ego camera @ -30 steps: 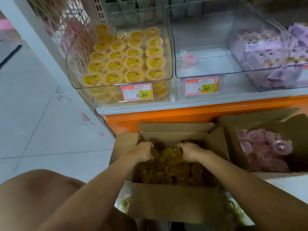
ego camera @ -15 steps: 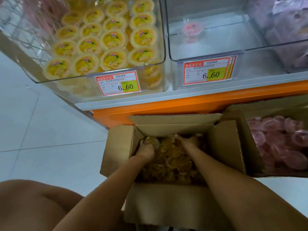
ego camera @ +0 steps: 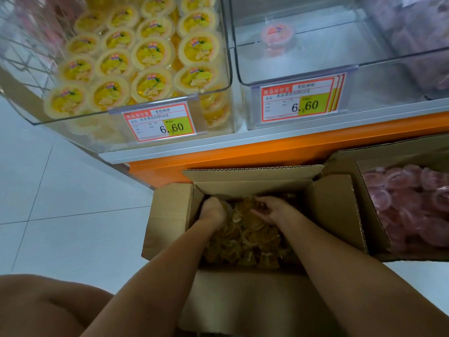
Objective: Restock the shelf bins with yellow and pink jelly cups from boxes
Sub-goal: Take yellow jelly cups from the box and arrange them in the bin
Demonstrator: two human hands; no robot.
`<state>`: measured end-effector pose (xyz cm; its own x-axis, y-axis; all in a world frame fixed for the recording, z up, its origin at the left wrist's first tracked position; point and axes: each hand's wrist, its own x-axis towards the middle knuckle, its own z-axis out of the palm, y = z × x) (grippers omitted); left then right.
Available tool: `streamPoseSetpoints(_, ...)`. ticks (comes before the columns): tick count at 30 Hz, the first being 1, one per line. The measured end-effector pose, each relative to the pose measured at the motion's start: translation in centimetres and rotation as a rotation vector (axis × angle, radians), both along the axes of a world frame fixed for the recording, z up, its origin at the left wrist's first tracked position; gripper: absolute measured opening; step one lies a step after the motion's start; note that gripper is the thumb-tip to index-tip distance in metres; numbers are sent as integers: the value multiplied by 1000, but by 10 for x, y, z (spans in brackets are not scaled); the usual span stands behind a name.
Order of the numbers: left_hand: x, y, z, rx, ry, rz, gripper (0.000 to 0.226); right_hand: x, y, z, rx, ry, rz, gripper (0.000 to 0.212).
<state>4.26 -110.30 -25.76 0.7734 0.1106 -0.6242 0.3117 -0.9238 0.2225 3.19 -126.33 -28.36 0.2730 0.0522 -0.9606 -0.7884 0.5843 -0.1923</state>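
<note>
Hands dig deeper into box (ego camera: 170,215)

Left hand (ego camera: 212,211) has sunk among the yellow cups (ego camera: 245,237) at the box's far edge, fingers buried, grip unclear. Right hand (ego camera: 273,211) rests loosely spread on them. Nothing lifted toward the bin (ego camera: 226,57) yet.

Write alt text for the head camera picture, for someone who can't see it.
The left hand and right hand are among yellow jelly cups in an open cardboard box on the floor. Above, a clear shelf bin is nearly full of yellow cups, its neighbour holds a single pink cup, and a second box holds pink cups.
</note>
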Motion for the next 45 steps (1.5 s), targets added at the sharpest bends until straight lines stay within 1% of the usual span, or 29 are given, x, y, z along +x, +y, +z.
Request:
streamPoseSetpoints(2, -1, -5, 0, 99, -1, -53, 22, 1, 0, 0, 22, 20, 8, 7)
streamPoseSetpoints(5, -1, -6, 3, 184, -18, -116, 27, 2, 2, -1, 47, -11, 77, 12)
streamPoseSetpoints(6, 0, -5, 7, 201, -16, -158, 27, 1, 3, -1, 63, -13, 101, 14)
streamPoseSetpoints(8, 2, -3, 12, 174, -29, -182, 24, 0, 4, -2, 107, -17, 113, 18)
streamPoseSetpoints(11, 5, 3, 30, 186, -69, -266, 23, 4, 4, 0, 169, -1, -22, 17)
streamPoseSetpoints(12, 6, 6, 36, 182, -78, -279, 22, 4, 4, 2, 176, 7, -73, 21)
streamPoseSetpoints(14, 8, 9, 50, 154, -58, -283, 21, 1, 3, 7, 200, 18, -141, 35)
streamPoseSetpoints(16, 9, 15, 70, 101, 1, -259, 27, -5, 2, 17, 237, 1, -189, 38)
streamPoseSetpoints(17, 10, 20, 78, 22, 43, -212, 30, -8, 1, 23, 265, -14, -211, 36)
streamPoseSetpoints(19, 9, 34, 98, -266, 141, -49, 35, -16, 0, 35, 306, -45, -254, 28)
streamPoseSetpoints(20, 7, 40, 111, -403, 169, 37, 42, -20, -1, 41, 317, -59, -268, 26)
streamPoseSetpoints(22, 4, 53, 135, -599, 201, 149, 52, -26, 1, 54, 342, -114, -242, 33)
streamPoseSetpoints(24, 2, 62, 160, -790, 260, 210, 59, -29, 4, 66, 342, -178, -234, 39)
streamPoseSetpoints(27, -2, 69, 195, -1039, 335, 224, 81, -32, 7, 85, 382, -315, -226, 41)
streamPoseSetpoints(28, -6, 70, 205, -1107, 344, 224, 82, -34, 8, 92, 391, -364, -223, 41)
streamPoseSetpoints(30, -12, 71, 218, -1212, 354, 251, 78, -36, 10, 104, 403, -436, -222, 45)
streamPoseSetpoints(33, -21, 69, 228, -1314, 375, 288, 71, -46, 10, 119, 424, -505, -200, 55)
streamPoseSetpoints(35, -26, 71, 232, -1359, 384, 313, 68, -56, 6, 126, 474, -589, -138, 77)
streamPoseSetpoints(36, -27, 72, 235, -1379, 386, 317, 68, -61, 3, 132, 489, -650, -81, 81)
streamPoseSetpoints(37, -29, 74, 238, -1408, 392, 321, 69, -66, 1, 140, 512, -710, -26, 77)
streamPoseSetpoints(40, -32, 79, 252, -1518, 416, 339, 68, -73, -5, 175, 588, -889, 83, 53)
streamPoseSetpoints(43, -34, 83, 272, -1602, 406, 346, 64, -68, -13, 220, 650, -1054, 89, 43)
streamPoseSetpoints(45, -34, 83, 287, -1645, 392, 331, 75, -62, -17, 254, 722, -1146, 109, 37)
